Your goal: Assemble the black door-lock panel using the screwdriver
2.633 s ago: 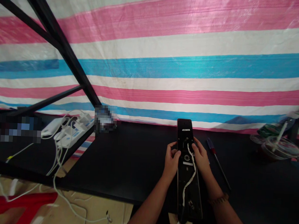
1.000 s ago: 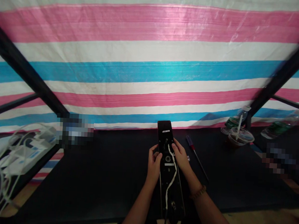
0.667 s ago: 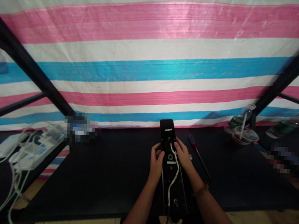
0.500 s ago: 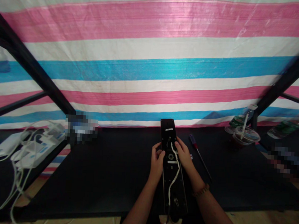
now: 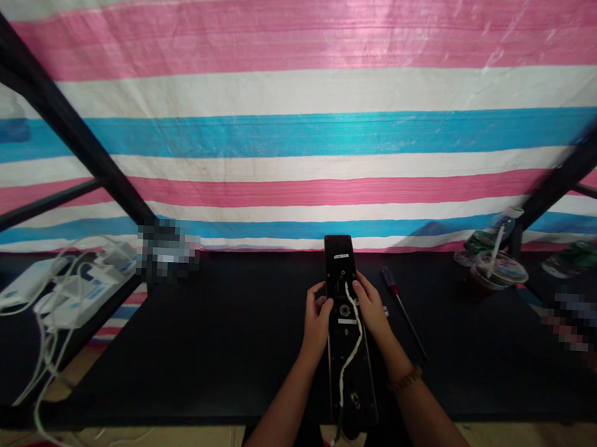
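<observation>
A long black panel-like device lies lengthwise in front of me, its near end reaching the table's front edge. Small screws, pale labels and a round metal fitting show on its upper face. Along it runs a white wrapped cable, its loose end hanging past the near end. My left hand is closed on the device's left edge, thumb on top. On the opposite edge, my right hand grips it with the thumb near the cable's upper part. The fingers underneath are hidden.
Right of the device lies a screwdriver with a purple and red handle. A lidded drink cup and bottles stand farther right. White power strips with tangled cords sit at left. A striped tarp hangs behind the black table.
The whole view has shifted slightly, so everything sits a little farther right. Both hands keep the same hold on the device, and the cable lies as before.
</observation>
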The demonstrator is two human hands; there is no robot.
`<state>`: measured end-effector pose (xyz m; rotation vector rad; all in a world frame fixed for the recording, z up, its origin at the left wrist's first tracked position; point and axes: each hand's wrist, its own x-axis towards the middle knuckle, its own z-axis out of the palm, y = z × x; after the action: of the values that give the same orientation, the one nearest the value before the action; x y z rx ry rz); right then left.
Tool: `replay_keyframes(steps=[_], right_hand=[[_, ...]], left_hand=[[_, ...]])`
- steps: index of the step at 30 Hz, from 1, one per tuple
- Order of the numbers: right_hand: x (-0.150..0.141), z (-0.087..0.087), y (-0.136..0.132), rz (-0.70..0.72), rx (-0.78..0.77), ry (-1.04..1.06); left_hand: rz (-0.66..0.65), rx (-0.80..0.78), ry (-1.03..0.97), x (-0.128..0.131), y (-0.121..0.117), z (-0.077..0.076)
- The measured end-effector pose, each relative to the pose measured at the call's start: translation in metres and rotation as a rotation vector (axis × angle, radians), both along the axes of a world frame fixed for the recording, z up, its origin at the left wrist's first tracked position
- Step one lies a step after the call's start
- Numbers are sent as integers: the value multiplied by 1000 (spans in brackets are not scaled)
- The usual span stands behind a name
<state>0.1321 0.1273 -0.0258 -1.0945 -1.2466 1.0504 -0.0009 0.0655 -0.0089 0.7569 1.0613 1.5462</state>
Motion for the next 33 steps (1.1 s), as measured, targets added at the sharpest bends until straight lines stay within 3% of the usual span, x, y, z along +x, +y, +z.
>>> replay_keyframes(steps=[33], right_hand=[[0, -4, 2, 3, -5, -1]], left_hand=[[16, 13, 27, -1, 1, -6]])
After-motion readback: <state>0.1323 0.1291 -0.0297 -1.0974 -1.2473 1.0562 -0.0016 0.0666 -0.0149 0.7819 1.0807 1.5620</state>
